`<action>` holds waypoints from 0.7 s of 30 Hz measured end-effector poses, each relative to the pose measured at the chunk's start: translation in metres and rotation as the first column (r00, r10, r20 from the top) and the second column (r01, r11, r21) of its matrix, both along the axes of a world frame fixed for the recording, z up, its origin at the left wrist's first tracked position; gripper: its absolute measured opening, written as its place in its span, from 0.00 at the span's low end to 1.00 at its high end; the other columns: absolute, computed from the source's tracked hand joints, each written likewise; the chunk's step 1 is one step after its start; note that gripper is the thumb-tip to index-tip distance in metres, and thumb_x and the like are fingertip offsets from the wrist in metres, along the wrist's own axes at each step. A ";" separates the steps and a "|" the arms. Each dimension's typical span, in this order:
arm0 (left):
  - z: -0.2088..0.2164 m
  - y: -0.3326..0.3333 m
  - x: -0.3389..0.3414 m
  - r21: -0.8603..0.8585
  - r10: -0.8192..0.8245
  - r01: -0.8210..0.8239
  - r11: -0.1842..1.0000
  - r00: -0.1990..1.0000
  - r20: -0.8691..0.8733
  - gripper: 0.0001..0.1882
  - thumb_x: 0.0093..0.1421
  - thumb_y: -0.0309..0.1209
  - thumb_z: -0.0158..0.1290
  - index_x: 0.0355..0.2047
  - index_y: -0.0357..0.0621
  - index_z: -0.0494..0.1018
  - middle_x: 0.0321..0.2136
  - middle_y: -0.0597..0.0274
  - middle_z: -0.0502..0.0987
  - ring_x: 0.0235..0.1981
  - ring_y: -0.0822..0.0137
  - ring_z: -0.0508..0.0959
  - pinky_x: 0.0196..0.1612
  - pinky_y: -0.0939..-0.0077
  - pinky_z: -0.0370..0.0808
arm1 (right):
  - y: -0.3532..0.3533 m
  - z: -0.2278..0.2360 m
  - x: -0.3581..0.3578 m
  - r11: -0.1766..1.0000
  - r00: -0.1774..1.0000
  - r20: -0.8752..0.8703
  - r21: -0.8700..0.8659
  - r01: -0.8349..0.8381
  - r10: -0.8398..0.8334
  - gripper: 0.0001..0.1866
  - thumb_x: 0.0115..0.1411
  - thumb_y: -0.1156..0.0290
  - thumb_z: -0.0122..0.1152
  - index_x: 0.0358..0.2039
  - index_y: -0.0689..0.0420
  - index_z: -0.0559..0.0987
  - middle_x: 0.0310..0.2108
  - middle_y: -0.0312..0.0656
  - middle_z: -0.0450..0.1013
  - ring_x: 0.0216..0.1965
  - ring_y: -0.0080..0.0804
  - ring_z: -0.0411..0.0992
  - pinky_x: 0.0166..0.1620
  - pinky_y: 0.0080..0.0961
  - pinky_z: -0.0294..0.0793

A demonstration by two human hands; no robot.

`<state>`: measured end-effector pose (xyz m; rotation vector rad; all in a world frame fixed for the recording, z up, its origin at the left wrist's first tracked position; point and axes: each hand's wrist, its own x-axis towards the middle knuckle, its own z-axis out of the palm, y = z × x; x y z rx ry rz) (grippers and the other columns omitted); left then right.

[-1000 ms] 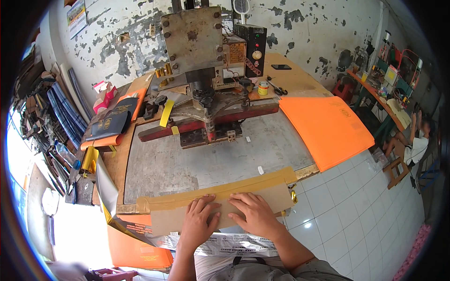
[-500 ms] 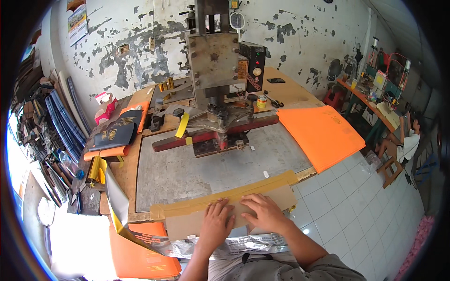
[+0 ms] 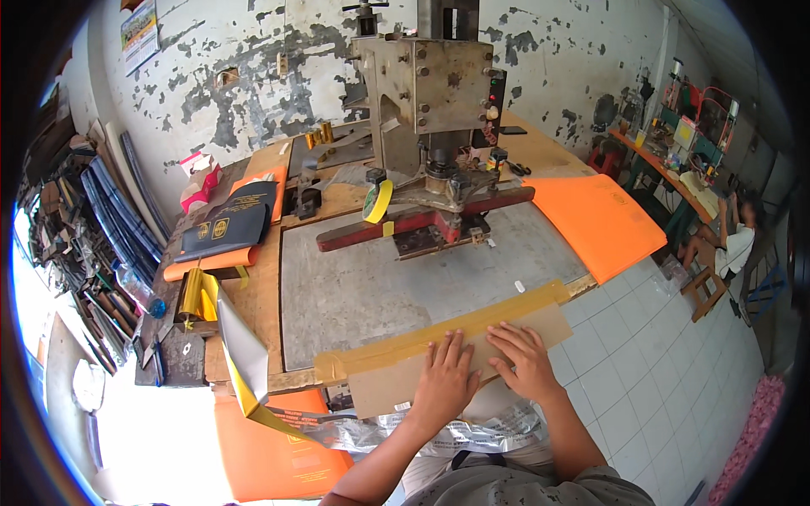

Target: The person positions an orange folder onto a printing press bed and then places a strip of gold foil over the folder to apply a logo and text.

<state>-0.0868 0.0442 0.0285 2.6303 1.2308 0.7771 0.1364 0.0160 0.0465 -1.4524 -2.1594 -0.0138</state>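
Note:
Both my hands lie on a brown cardboard strip [image 3: 384, 390] at the front edge of the press table. Tan adhesive tape [image 3: 371, 358] runs along the strip's far side, over the edge of the metal bed. My left hand [image 3: 447, 377] is flat, with fingers stretched toward the tape. Just to its right, my right hand [image 3: 525, 361] rests with spread fingers on the cardboard and tape. Neither hand grips anything. Below the strip, a crumpled silver foil sheet [image 3: 498, 432] hangs across my lap, continuing left into a gold-and-silver foil band [image 3: 245, 354].
A heavy stamping press [image 3: 447, 93] with a red bar stands over the grey metal bed [image 3: 337, 295]. Orange sheets [image 3: 599, 223] lie on the right, more orange sheets [image 3: 278, 460] below left. Dark printed folders [image 3: 228, 223] lie at left. Another person [image 3: 738, 244] sits far right.
The view has swung left, so the scene sits further right. Both hands have shifted slightly right along the cardboard, and the right hand's fingers now point more toward the press.

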 end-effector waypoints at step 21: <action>0.009 -0.013 0.014 -0.092 0.148 -0.138 0.986 0.983 0.107 0.26 0.63 0.38 0.62 0.60 0.40 0.77 0.71 0.45 0.70 0.75 0.45 0.67 0.77 0.42 0.60 | 0.017 -0.013 0.019 0.994 0.987 -0.128 -0.044 -0.102 0.096 0.24 0.70 0.53 0.68 0.58 0.57 0.84 0.66 0.39 0.77 0.71 0.39 0.70 0.67 0.44 0.68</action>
